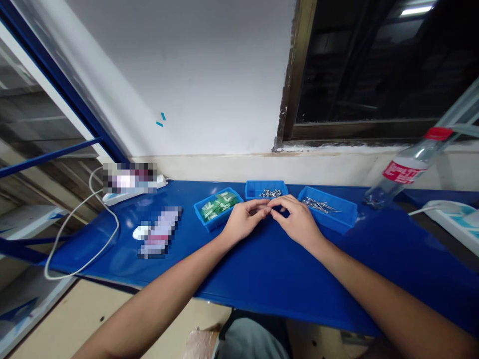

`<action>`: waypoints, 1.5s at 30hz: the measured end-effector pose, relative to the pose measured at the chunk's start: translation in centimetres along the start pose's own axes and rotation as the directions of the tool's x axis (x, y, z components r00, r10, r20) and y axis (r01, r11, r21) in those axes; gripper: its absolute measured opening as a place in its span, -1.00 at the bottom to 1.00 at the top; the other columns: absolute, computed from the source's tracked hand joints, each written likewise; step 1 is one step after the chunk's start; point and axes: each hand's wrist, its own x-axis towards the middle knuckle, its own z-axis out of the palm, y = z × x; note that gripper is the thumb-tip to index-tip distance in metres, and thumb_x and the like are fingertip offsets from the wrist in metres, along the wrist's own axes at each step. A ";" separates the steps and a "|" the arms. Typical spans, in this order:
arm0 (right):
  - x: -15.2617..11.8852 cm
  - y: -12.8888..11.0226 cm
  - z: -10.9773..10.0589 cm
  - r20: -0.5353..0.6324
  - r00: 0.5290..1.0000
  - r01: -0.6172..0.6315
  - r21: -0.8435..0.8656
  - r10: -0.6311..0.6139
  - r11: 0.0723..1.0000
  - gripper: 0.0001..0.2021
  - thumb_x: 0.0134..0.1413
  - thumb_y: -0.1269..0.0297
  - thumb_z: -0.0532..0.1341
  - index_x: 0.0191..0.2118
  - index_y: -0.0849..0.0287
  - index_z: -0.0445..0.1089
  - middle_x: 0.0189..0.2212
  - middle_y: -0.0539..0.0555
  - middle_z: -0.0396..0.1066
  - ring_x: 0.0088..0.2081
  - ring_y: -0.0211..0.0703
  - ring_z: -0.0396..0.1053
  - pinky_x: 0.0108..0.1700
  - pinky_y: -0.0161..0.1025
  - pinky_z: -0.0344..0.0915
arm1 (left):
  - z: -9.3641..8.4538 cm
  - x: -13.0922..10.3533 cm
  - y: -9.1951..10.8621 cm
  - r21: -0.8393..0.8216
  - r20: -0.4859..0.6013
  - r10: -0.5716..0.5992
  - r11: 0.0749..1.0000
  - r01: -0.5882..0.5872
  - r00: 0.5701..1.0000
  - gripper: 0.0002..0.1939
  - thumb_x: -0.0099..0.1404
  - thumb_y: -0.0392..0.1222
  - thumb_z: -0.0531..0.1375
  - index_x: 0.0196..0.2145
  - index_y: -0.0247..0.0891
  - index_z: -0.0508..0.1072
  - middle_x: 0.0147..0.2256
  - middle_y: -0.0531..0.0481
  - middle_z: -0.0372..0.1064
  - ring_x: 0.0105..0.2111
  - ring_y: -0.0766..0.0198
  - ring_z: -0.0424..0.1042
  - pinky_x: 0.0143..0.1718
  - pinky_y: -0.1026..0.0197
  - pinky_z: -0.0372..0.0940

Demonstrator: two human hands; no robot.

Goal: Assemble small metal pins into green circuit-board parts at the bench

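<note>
My left hand (245,218) and my right hand (294,219) meet at the fingertips above the blue table, just in front of three small blue bins. Both are closed in a pinch, and whatever lies between the fingers is hidden. Left of my hands, one bin (212,225) holds green-and-clear small packets (219,205). Behind them, the middle bin (254,188) contains small shiny metal parts (270,193). Beside my right hand, the right bin (346,212) has thin metal pins or rods (318,205) in it.
A clear plastic bottle (402,169) with a red cap stands at the right, near a white device (454,219). At the left are a power strip (112,198), a looping white cable (117,224) and blurred-out items. A wall and window border the blue table (269,279).
</note>
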 end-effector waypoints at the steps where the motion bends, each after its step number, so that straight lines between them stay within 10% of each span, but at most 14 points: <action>1: 0.0 0.2 0.2 0.008 1.000 0.015 0.016 -0.015 1.000 -0.86 0.23 0.40 0.27 -0.16 0.03 0.56 -0.15 0.08 0.61 -0.06 0.02 0.52 -0.09 -0.07 0.48 | 0.0 0.1 -0.1 -0.008 -0.015 -0.001 1.000 0.001 1.000 -0.55 0.35 -0.01 0.38 0.10 -0.28 0.57 -0.01 -0.19 0.64 -0.03 0.01 0.64 0.09 -0.02 0.49; 12: 0.1 0.6 0.3 0.013 0.997 -0.072 0.127 0.071 0.989 -0.88 0.29 0.26 0.30 -0.17 0.04 0.63 -0.17 0.09 0.58 -0.21 -0.07 0.53 -0.19 -0.11 0.47 | -0.1 0.1 -0.4 0.030 -0.099 0.056 0.998 -0.053 0.993 -0.81 0.29 -0.37 0.30 -0.12 -0.31 0.49 -0.22 -0.14 0.62 -0.21 0.23 0.63 -0.05 0.16 0.51; 30: -0.1 1.5 1.1 0.073 0.963 -0.268 0.343 0.259 0.900 -0.92 0.17 0.24 0.31 -0.28 0.11 0.46 -0.27 0.06 0.51 -0.28 -0.11 0.53 -0.28 -0.19 0.49 | -0.1 -0.2 0.8 0.381 0.075 0.228 0.893 -0.239 0.971 -0.52 0.35 -0.24 0.34 0.22 -0.19 0.52 -0.04 -0.12 0.63 -0.10 0.09 0.61 -0.06 0.11 0.48; 45: -0.3 1.5 1.1 0.176 0.950 -0.305 0.337 0.258 0.891 -0.77 0.34 0.06 0.23 -0.18 0.11 0.52 -0.32 0.07 0.58 -0.32 -0.10 0.53 -0.25 -0.16 0.44 | -0.4 0.1 0.8 0.052 -0.090 0.094 0.995 -0.089 0.992 -0.55 0.39 -0.09 0.34 0.17 -0.30 0.48 -0.08 -0.18 0.62 -0.10 0.11 0.61 -0.03 0.09 0.49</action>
